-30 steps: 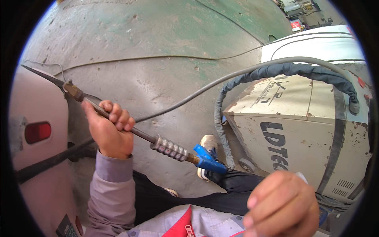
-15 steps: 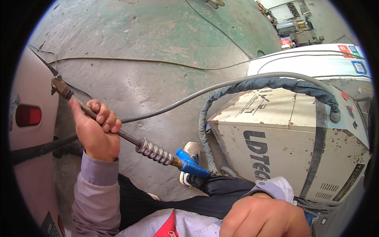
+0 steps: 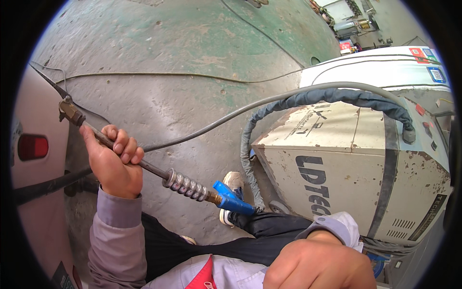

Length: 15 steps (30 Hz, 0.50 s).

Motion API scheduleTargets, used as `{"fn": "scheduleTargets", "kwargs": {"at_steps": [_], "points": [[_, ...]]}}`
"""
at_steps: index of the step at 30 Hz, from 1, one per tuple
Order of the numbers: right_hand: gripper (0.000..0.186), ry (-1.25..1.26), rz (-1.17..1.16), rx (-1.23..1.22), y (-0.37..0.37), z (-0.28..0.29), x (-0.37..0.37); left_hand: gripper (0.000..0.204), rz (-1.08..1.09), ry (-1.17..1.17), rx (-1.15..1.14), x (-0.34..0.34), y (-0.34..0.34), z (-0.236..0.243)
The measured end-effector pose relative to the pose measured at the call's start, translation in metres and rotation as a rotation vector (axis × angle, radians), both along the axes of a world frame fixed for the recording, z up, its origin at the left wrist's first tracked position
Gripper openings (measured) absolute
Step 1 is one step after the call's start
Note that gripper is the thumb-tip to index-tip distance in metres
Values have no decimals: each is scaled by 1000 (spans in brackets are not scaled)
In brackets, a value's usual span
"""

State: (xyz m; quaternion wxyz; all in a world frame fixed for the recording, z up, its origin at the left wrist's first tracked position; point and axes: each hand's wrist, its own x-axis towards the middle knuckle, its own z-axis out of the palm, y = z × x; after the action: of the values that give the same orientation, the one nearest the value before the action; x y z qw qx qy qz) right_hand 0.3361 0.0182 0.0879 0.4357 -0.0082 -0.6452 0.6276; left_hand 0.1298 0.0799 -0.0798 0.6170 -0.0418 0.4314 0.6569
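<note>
Nearest the camera, the right hand (image 3: 317,265) is lying curled into a loose fist at the lower edge; its palm is turned away, so whether it is holding anything cannot be told. Just beyond it, a dark trouser leg is running out to a pale shoe (image 3: 232,185), half hidden behind the blue handle (image 3: 234,198) of a slide-hammer puller (image 3: 159,171). The left hand (image 3: 114,164) is gripping the puller's thin rod, fingers wrapped tight over it, between the ribbed steel weight (image 3: 186,185) and the brass tip (image 3: 71,111). That tip is pressing against the pale car panel (image 3: 33,192) at the left rim, where a red lamp (image 3: 32,147) is showing; most of the panel is cut off. To the right, a worn cream welding machine (image 3: 356,168) is standing close to the knee, its far side cut off. A grey cable (image 3: 240,113) is crossing the worn green concrete floor (image 3: 183,53), which is lying open farther out.
</note>
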Motion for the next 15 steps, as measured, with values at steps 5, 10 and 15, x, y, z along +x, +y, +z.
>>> {"fn": "scheduleTargets", "kwargs": {"at_steps": [5,10,15], "points": [[12,34,-168,71,-4,-1,-6,55,0,-6,-3,2,1,0],[23,-149,-193,184,-6,2,6,54,-6,4,4,4,1,-4],[30,-243,-134,225,-7,1,21,54,-15,15,11,5,1,-5]]}}
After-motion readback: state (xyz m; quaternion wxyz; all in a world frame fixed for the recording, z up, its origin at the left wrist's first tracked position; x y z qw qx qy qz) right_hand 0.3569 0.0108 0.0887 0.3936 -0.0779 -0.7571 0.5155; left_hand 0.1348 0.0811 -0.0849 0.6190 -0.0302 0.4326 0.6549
